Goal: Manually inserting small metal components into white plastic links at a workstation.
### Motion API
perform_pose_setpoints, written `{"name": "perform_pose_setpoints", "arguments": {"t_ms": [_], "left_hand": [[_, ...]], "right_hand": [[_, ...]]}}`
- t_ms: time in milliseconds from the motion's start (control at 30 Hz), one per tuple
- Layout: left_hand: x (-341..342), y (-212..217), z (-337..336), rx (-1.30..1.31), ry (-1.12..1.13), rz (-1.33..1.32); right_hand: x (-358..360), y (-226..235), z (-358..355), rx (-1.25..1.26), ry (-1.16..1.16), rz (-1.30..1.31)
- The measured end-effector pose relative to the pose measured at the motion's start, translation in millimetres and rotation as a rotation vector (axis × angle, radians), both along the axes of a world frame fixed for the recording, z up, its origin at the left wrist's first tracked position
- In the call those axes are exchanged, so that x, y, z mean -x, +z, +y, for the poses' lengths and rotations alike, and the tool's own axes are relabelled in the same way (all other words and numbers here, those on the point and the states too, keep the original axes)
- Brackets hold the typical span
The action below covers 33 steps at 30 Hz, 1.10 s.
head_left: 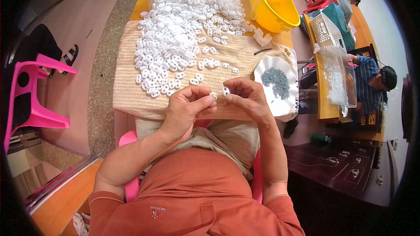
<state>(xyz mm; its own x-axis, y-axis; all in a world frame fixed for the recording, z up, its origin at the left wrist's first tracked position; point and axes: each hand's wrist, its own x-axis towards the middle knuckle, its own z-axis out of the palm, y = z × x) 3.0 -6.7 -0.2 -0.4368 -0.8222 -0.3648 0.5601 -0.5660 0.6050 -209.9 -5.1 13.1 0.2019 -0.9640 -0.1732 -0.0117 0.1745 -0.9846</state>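
Observation:
My left hand [187, 105] pinches a small white plastic piece [213, 96] between thumb and forefinger. Close beside it, my right hand [248, 99] grips a white oval two-hole piece [226, 91] in its fingertips. The two pieces are slightly apart. Both hands are over the near edge of a striped tan towel [127, 85]. Beyond them spreads a big heap of white two-hole plastic pieces [175, 35]. Two small squarish white pieces [235, 70] lie just past my right hand. To its right, a white scalloped plate [261, 66] bears many tiny grey parts [276, 83].
At the table's far right stands a yellow basin [280, 17], with crumpled tissue [261, 37] and a short dark strip [263, 51] nearer. A pink stool [39, 91] is at left. To the right, a person in a striped shirt [367, 78] sits at another table with white pieces.

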Motion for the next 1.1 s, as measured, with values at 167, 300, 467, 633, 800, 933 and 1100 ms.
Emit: {"name": "perform_pose_setpoints", "arguments": {"t_ms": [167, 300, 467, 633, 800, 933, 1100], "left_hand": [[0.3, 0.0, -0.6, -0.017, -0.014, -0.012], [0.1, -0.3, -1.0, -0.028, -0.011, -0.018], [-0.1, 0.7, -1.9, -0.044, -0.004, -0.021], [-0.4, 0.8, -2.1, -0.046, -0.011, -0.02], [0.3, 0.0, -2.2, -0.05, -0.008, -0.019], [-0.4, -0.9, -2.9, -0.034, -0.011, -0.033], [-0.4, 0.2, -3.0, -0.041, -0.003, -0.042]], "right_hand": [[-2.5, -0.1, 0.6, -0.025, 0.002, -0.013], [-4.1, 2.1, 2.0, -0.055, -0.005, -0.013], [-5.1, 1.2, 1.5, -0.051, -0.034, -0.02], [-7.0, -1.5, -0.9, 0.037, -0.061, 0.041], [-6.9, -5.6, -0.4, -0.021, -0.104, -0.134], [-7.9, -4.3, -0.8, -0.042, -0.086, -0.133], [-9.4, -3.8, 0.5, -0.06, -0.054, -0.116]]}}
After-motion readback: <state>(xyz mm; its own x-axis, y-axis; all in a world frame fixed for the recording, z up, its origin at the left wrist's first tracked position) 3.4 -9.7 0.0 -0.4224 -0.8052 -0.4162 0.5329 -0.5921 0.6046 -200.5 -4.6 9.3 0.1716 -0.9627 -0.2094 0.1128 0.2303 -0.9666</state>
